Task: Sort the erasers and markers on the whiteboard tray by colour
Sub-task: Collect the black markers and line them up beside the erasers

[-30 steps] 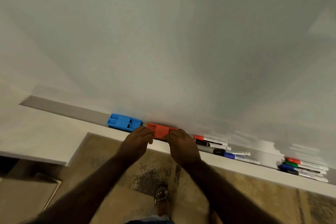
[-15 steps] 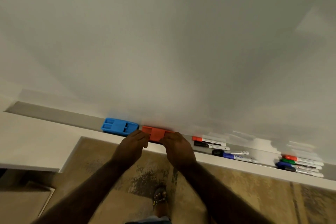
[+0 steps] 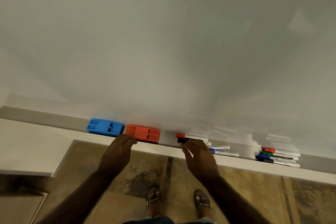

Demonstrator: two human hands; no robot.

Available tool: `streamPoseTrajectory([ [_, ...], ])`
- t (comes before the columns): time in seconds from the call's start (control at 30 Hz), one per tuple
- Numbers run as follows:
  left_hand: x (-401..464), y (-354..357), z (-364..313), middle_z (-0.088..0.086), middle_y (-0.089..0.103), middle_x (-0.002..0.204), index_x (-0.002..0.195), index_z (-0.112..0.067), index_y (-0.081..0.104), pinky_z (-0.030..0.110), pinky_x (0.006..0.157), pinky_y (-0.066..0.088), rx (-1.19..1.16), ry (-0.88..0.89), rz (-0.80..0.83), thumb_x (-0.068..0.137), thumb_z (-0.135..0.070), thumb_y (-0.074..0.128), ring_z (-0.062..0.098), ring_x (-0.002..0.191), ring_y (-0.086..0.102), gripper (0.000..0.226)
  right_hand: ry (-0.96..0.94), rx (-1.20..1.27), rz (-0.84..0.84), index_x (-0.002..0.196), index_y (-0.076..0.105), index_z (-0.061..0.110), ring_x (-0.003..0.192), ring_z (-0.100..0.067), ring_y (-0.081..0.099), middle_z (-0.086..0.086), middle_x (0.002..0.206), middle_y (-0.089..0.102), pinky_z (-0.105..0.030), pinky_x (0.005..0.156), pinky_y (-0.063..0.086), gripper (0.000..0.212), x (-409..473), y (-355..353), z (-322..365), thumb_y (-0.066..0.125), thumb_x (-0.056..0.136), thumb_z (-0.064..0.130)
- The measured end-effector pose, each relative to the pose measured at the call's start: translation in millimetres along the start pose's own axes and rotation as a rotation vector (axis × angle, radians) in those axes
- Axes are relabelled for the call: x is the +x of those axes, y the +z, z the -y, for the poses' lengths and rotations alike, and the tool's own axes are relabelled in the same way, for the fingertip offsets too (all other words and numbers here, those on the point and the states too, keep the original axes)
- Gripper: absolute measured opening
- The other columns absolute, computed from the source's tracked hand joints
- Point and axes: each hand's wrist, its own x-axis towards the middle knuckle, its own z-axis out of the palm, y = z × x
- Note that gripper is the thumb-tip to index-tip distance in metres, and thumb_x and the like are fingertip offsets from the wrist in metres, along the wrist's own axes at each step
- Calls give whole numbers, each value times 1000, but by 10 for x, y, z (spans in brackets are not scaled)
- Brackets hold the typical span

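A blue eraser [image 3: 105, 127] and a red eraser [image 3: 143, 133] lie side by side on the whiteboard tray [image 3: 45, 119]. My left hand [image 3: 118, 152] rests at the tray's front edge, fingertips touching the red eraser's near left corner. My right hand [image 3: 199, 156] is apart from the eraser, fingers spread over a black-capped marker [image 3: 183, 140], just below a red-capped marker [image 3: 190, 135]. Right of that hand lie a blue-capped marker [image 3: 223, 152] and another marker [image 3: 219, 147]. Whether the right hand grips a marker is unclear.
A cluster of red, green and blue-capped markers [image 3: 278, 156] lies farther right on the tray. The whiteboard [image 3: 163, 42] rises behind the tray. My sandalled feet [image 3: 179, 200] stand on a worn patterned floor below.
My right hand left the red eraser and moved right to the black and red markers. The red eraser now sits fully uncovered beside the blue one. My left hand stays at its left corner.
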Motion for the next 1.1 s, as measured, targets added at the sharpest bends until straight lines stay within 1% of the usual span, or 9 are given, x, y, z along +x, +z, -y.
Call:
streamPoseTrajectory([
  [0.1, 4, 7, -210, 12, 70, 107, 105, -7, 73, 40, 79, 54, 19, -54, -41, 76, 8, 72, 31, 97, 65, 33, 38, -18, 13, 106, 75, 21, 97, -14, 62, 5, 102, 72, -26, 82, 52, 24, -139, -148, -223, 77, 85, 11],
  [0.23, 29, 107, -685, 9, 68, 101, 102, -9, 71, 36, 74, 49, -41, 43, -84, 84, -4, 63, 27, 92, 61, 21, 84, -34, -10, 104, 76, 23, 92, -12, 61, 8, 98, 72, -25, 75, 50, 25, -246, -393, -506, 77, 84, 8],
  [0.37, 104, 291, -1168, 6, 67, 99, 104, -11, 70, 38, 72, 53, -167, 61, -43, 87, -5, 70, 25, 90, 62, 18, 105, -116, 64, 102, 75, 19, 85, -15, 63, 3, 95, 72, -26, 74, 51, 24, -296, -629, -775, 79, 82, 7],
  [0.47, 204, 405, -1528, 1, 69, 102, 109, -16, 70, 31, 76, 54, -261, 24, -5, 95, -17, 66, 18, 94, 63, 15, 109, -177, 126, 107, 75, 17, 90, -19, 64, 0, 100, 72, -27, 75, 51, 27, -289, -809, -989, 74, 84, 5],
  [0.6, 302, 508, -1908, -2, 69, 111, 117, -20, 69, 25, 83, 50, -297, -18, 54, 98, -26, 60, 13, 102, 62, 21, 99, -278, 222, 116, 73, 20, 102, -19, 66, 1, 113, 73, -32, 83, 55, 36, -200, -989, -1160, 73, 84, 5],
  [0.7, 353, 558, -2119, -3, 68, 117, 122, -20, 67, 20, 89, 44, -343, -92, 103, 101, -29, 56, 9, 107, 58, 25, 37, -322, 277, 112, 75, 20, 100, -22, 69, -1, 110, 75, -36, 85, 57, 35, -121, -1023, -1251, 75, 80, 4],
  [0.77, 394, 584, -2234, -5, 67, 117, 122, -21, 66, 21, 90, 45, -378, -159, 146, 101, -30, 55, 6, 103, 56, 25, 11, -348, 331, 115, 74, 22, 101, -22, 69, 0, 113, 74, -36, 86, 57, 35, -85, -1021, -1292, 72, 82, 7],
  [0.97, 465, 619, -2549, -15, 64, 95, 113, -27, 69, 14, 71, 43, -496, -398, 211, 98, -37, 59, -2, 83, 58, 20, -58, -451, 484, 117, 67, 24, 89, -21, 67, 1, 112, 69, -34, 72, 53, 26, -58, -978, -1329, 67, 91, 22],
  [1.1, 460, 652, -2688, -15, 66, 96, 112, -28, 69, 19, 75, 50, -538, -451, 229, 98, -38, 59, 0, 84, 61, 20, -112, -491, 500, 111, 69, 22, 89, -23, 67, -1, 106, 70, -33, 72, 51, 20, -16, -977, -1349, 63, 93, 23],
])
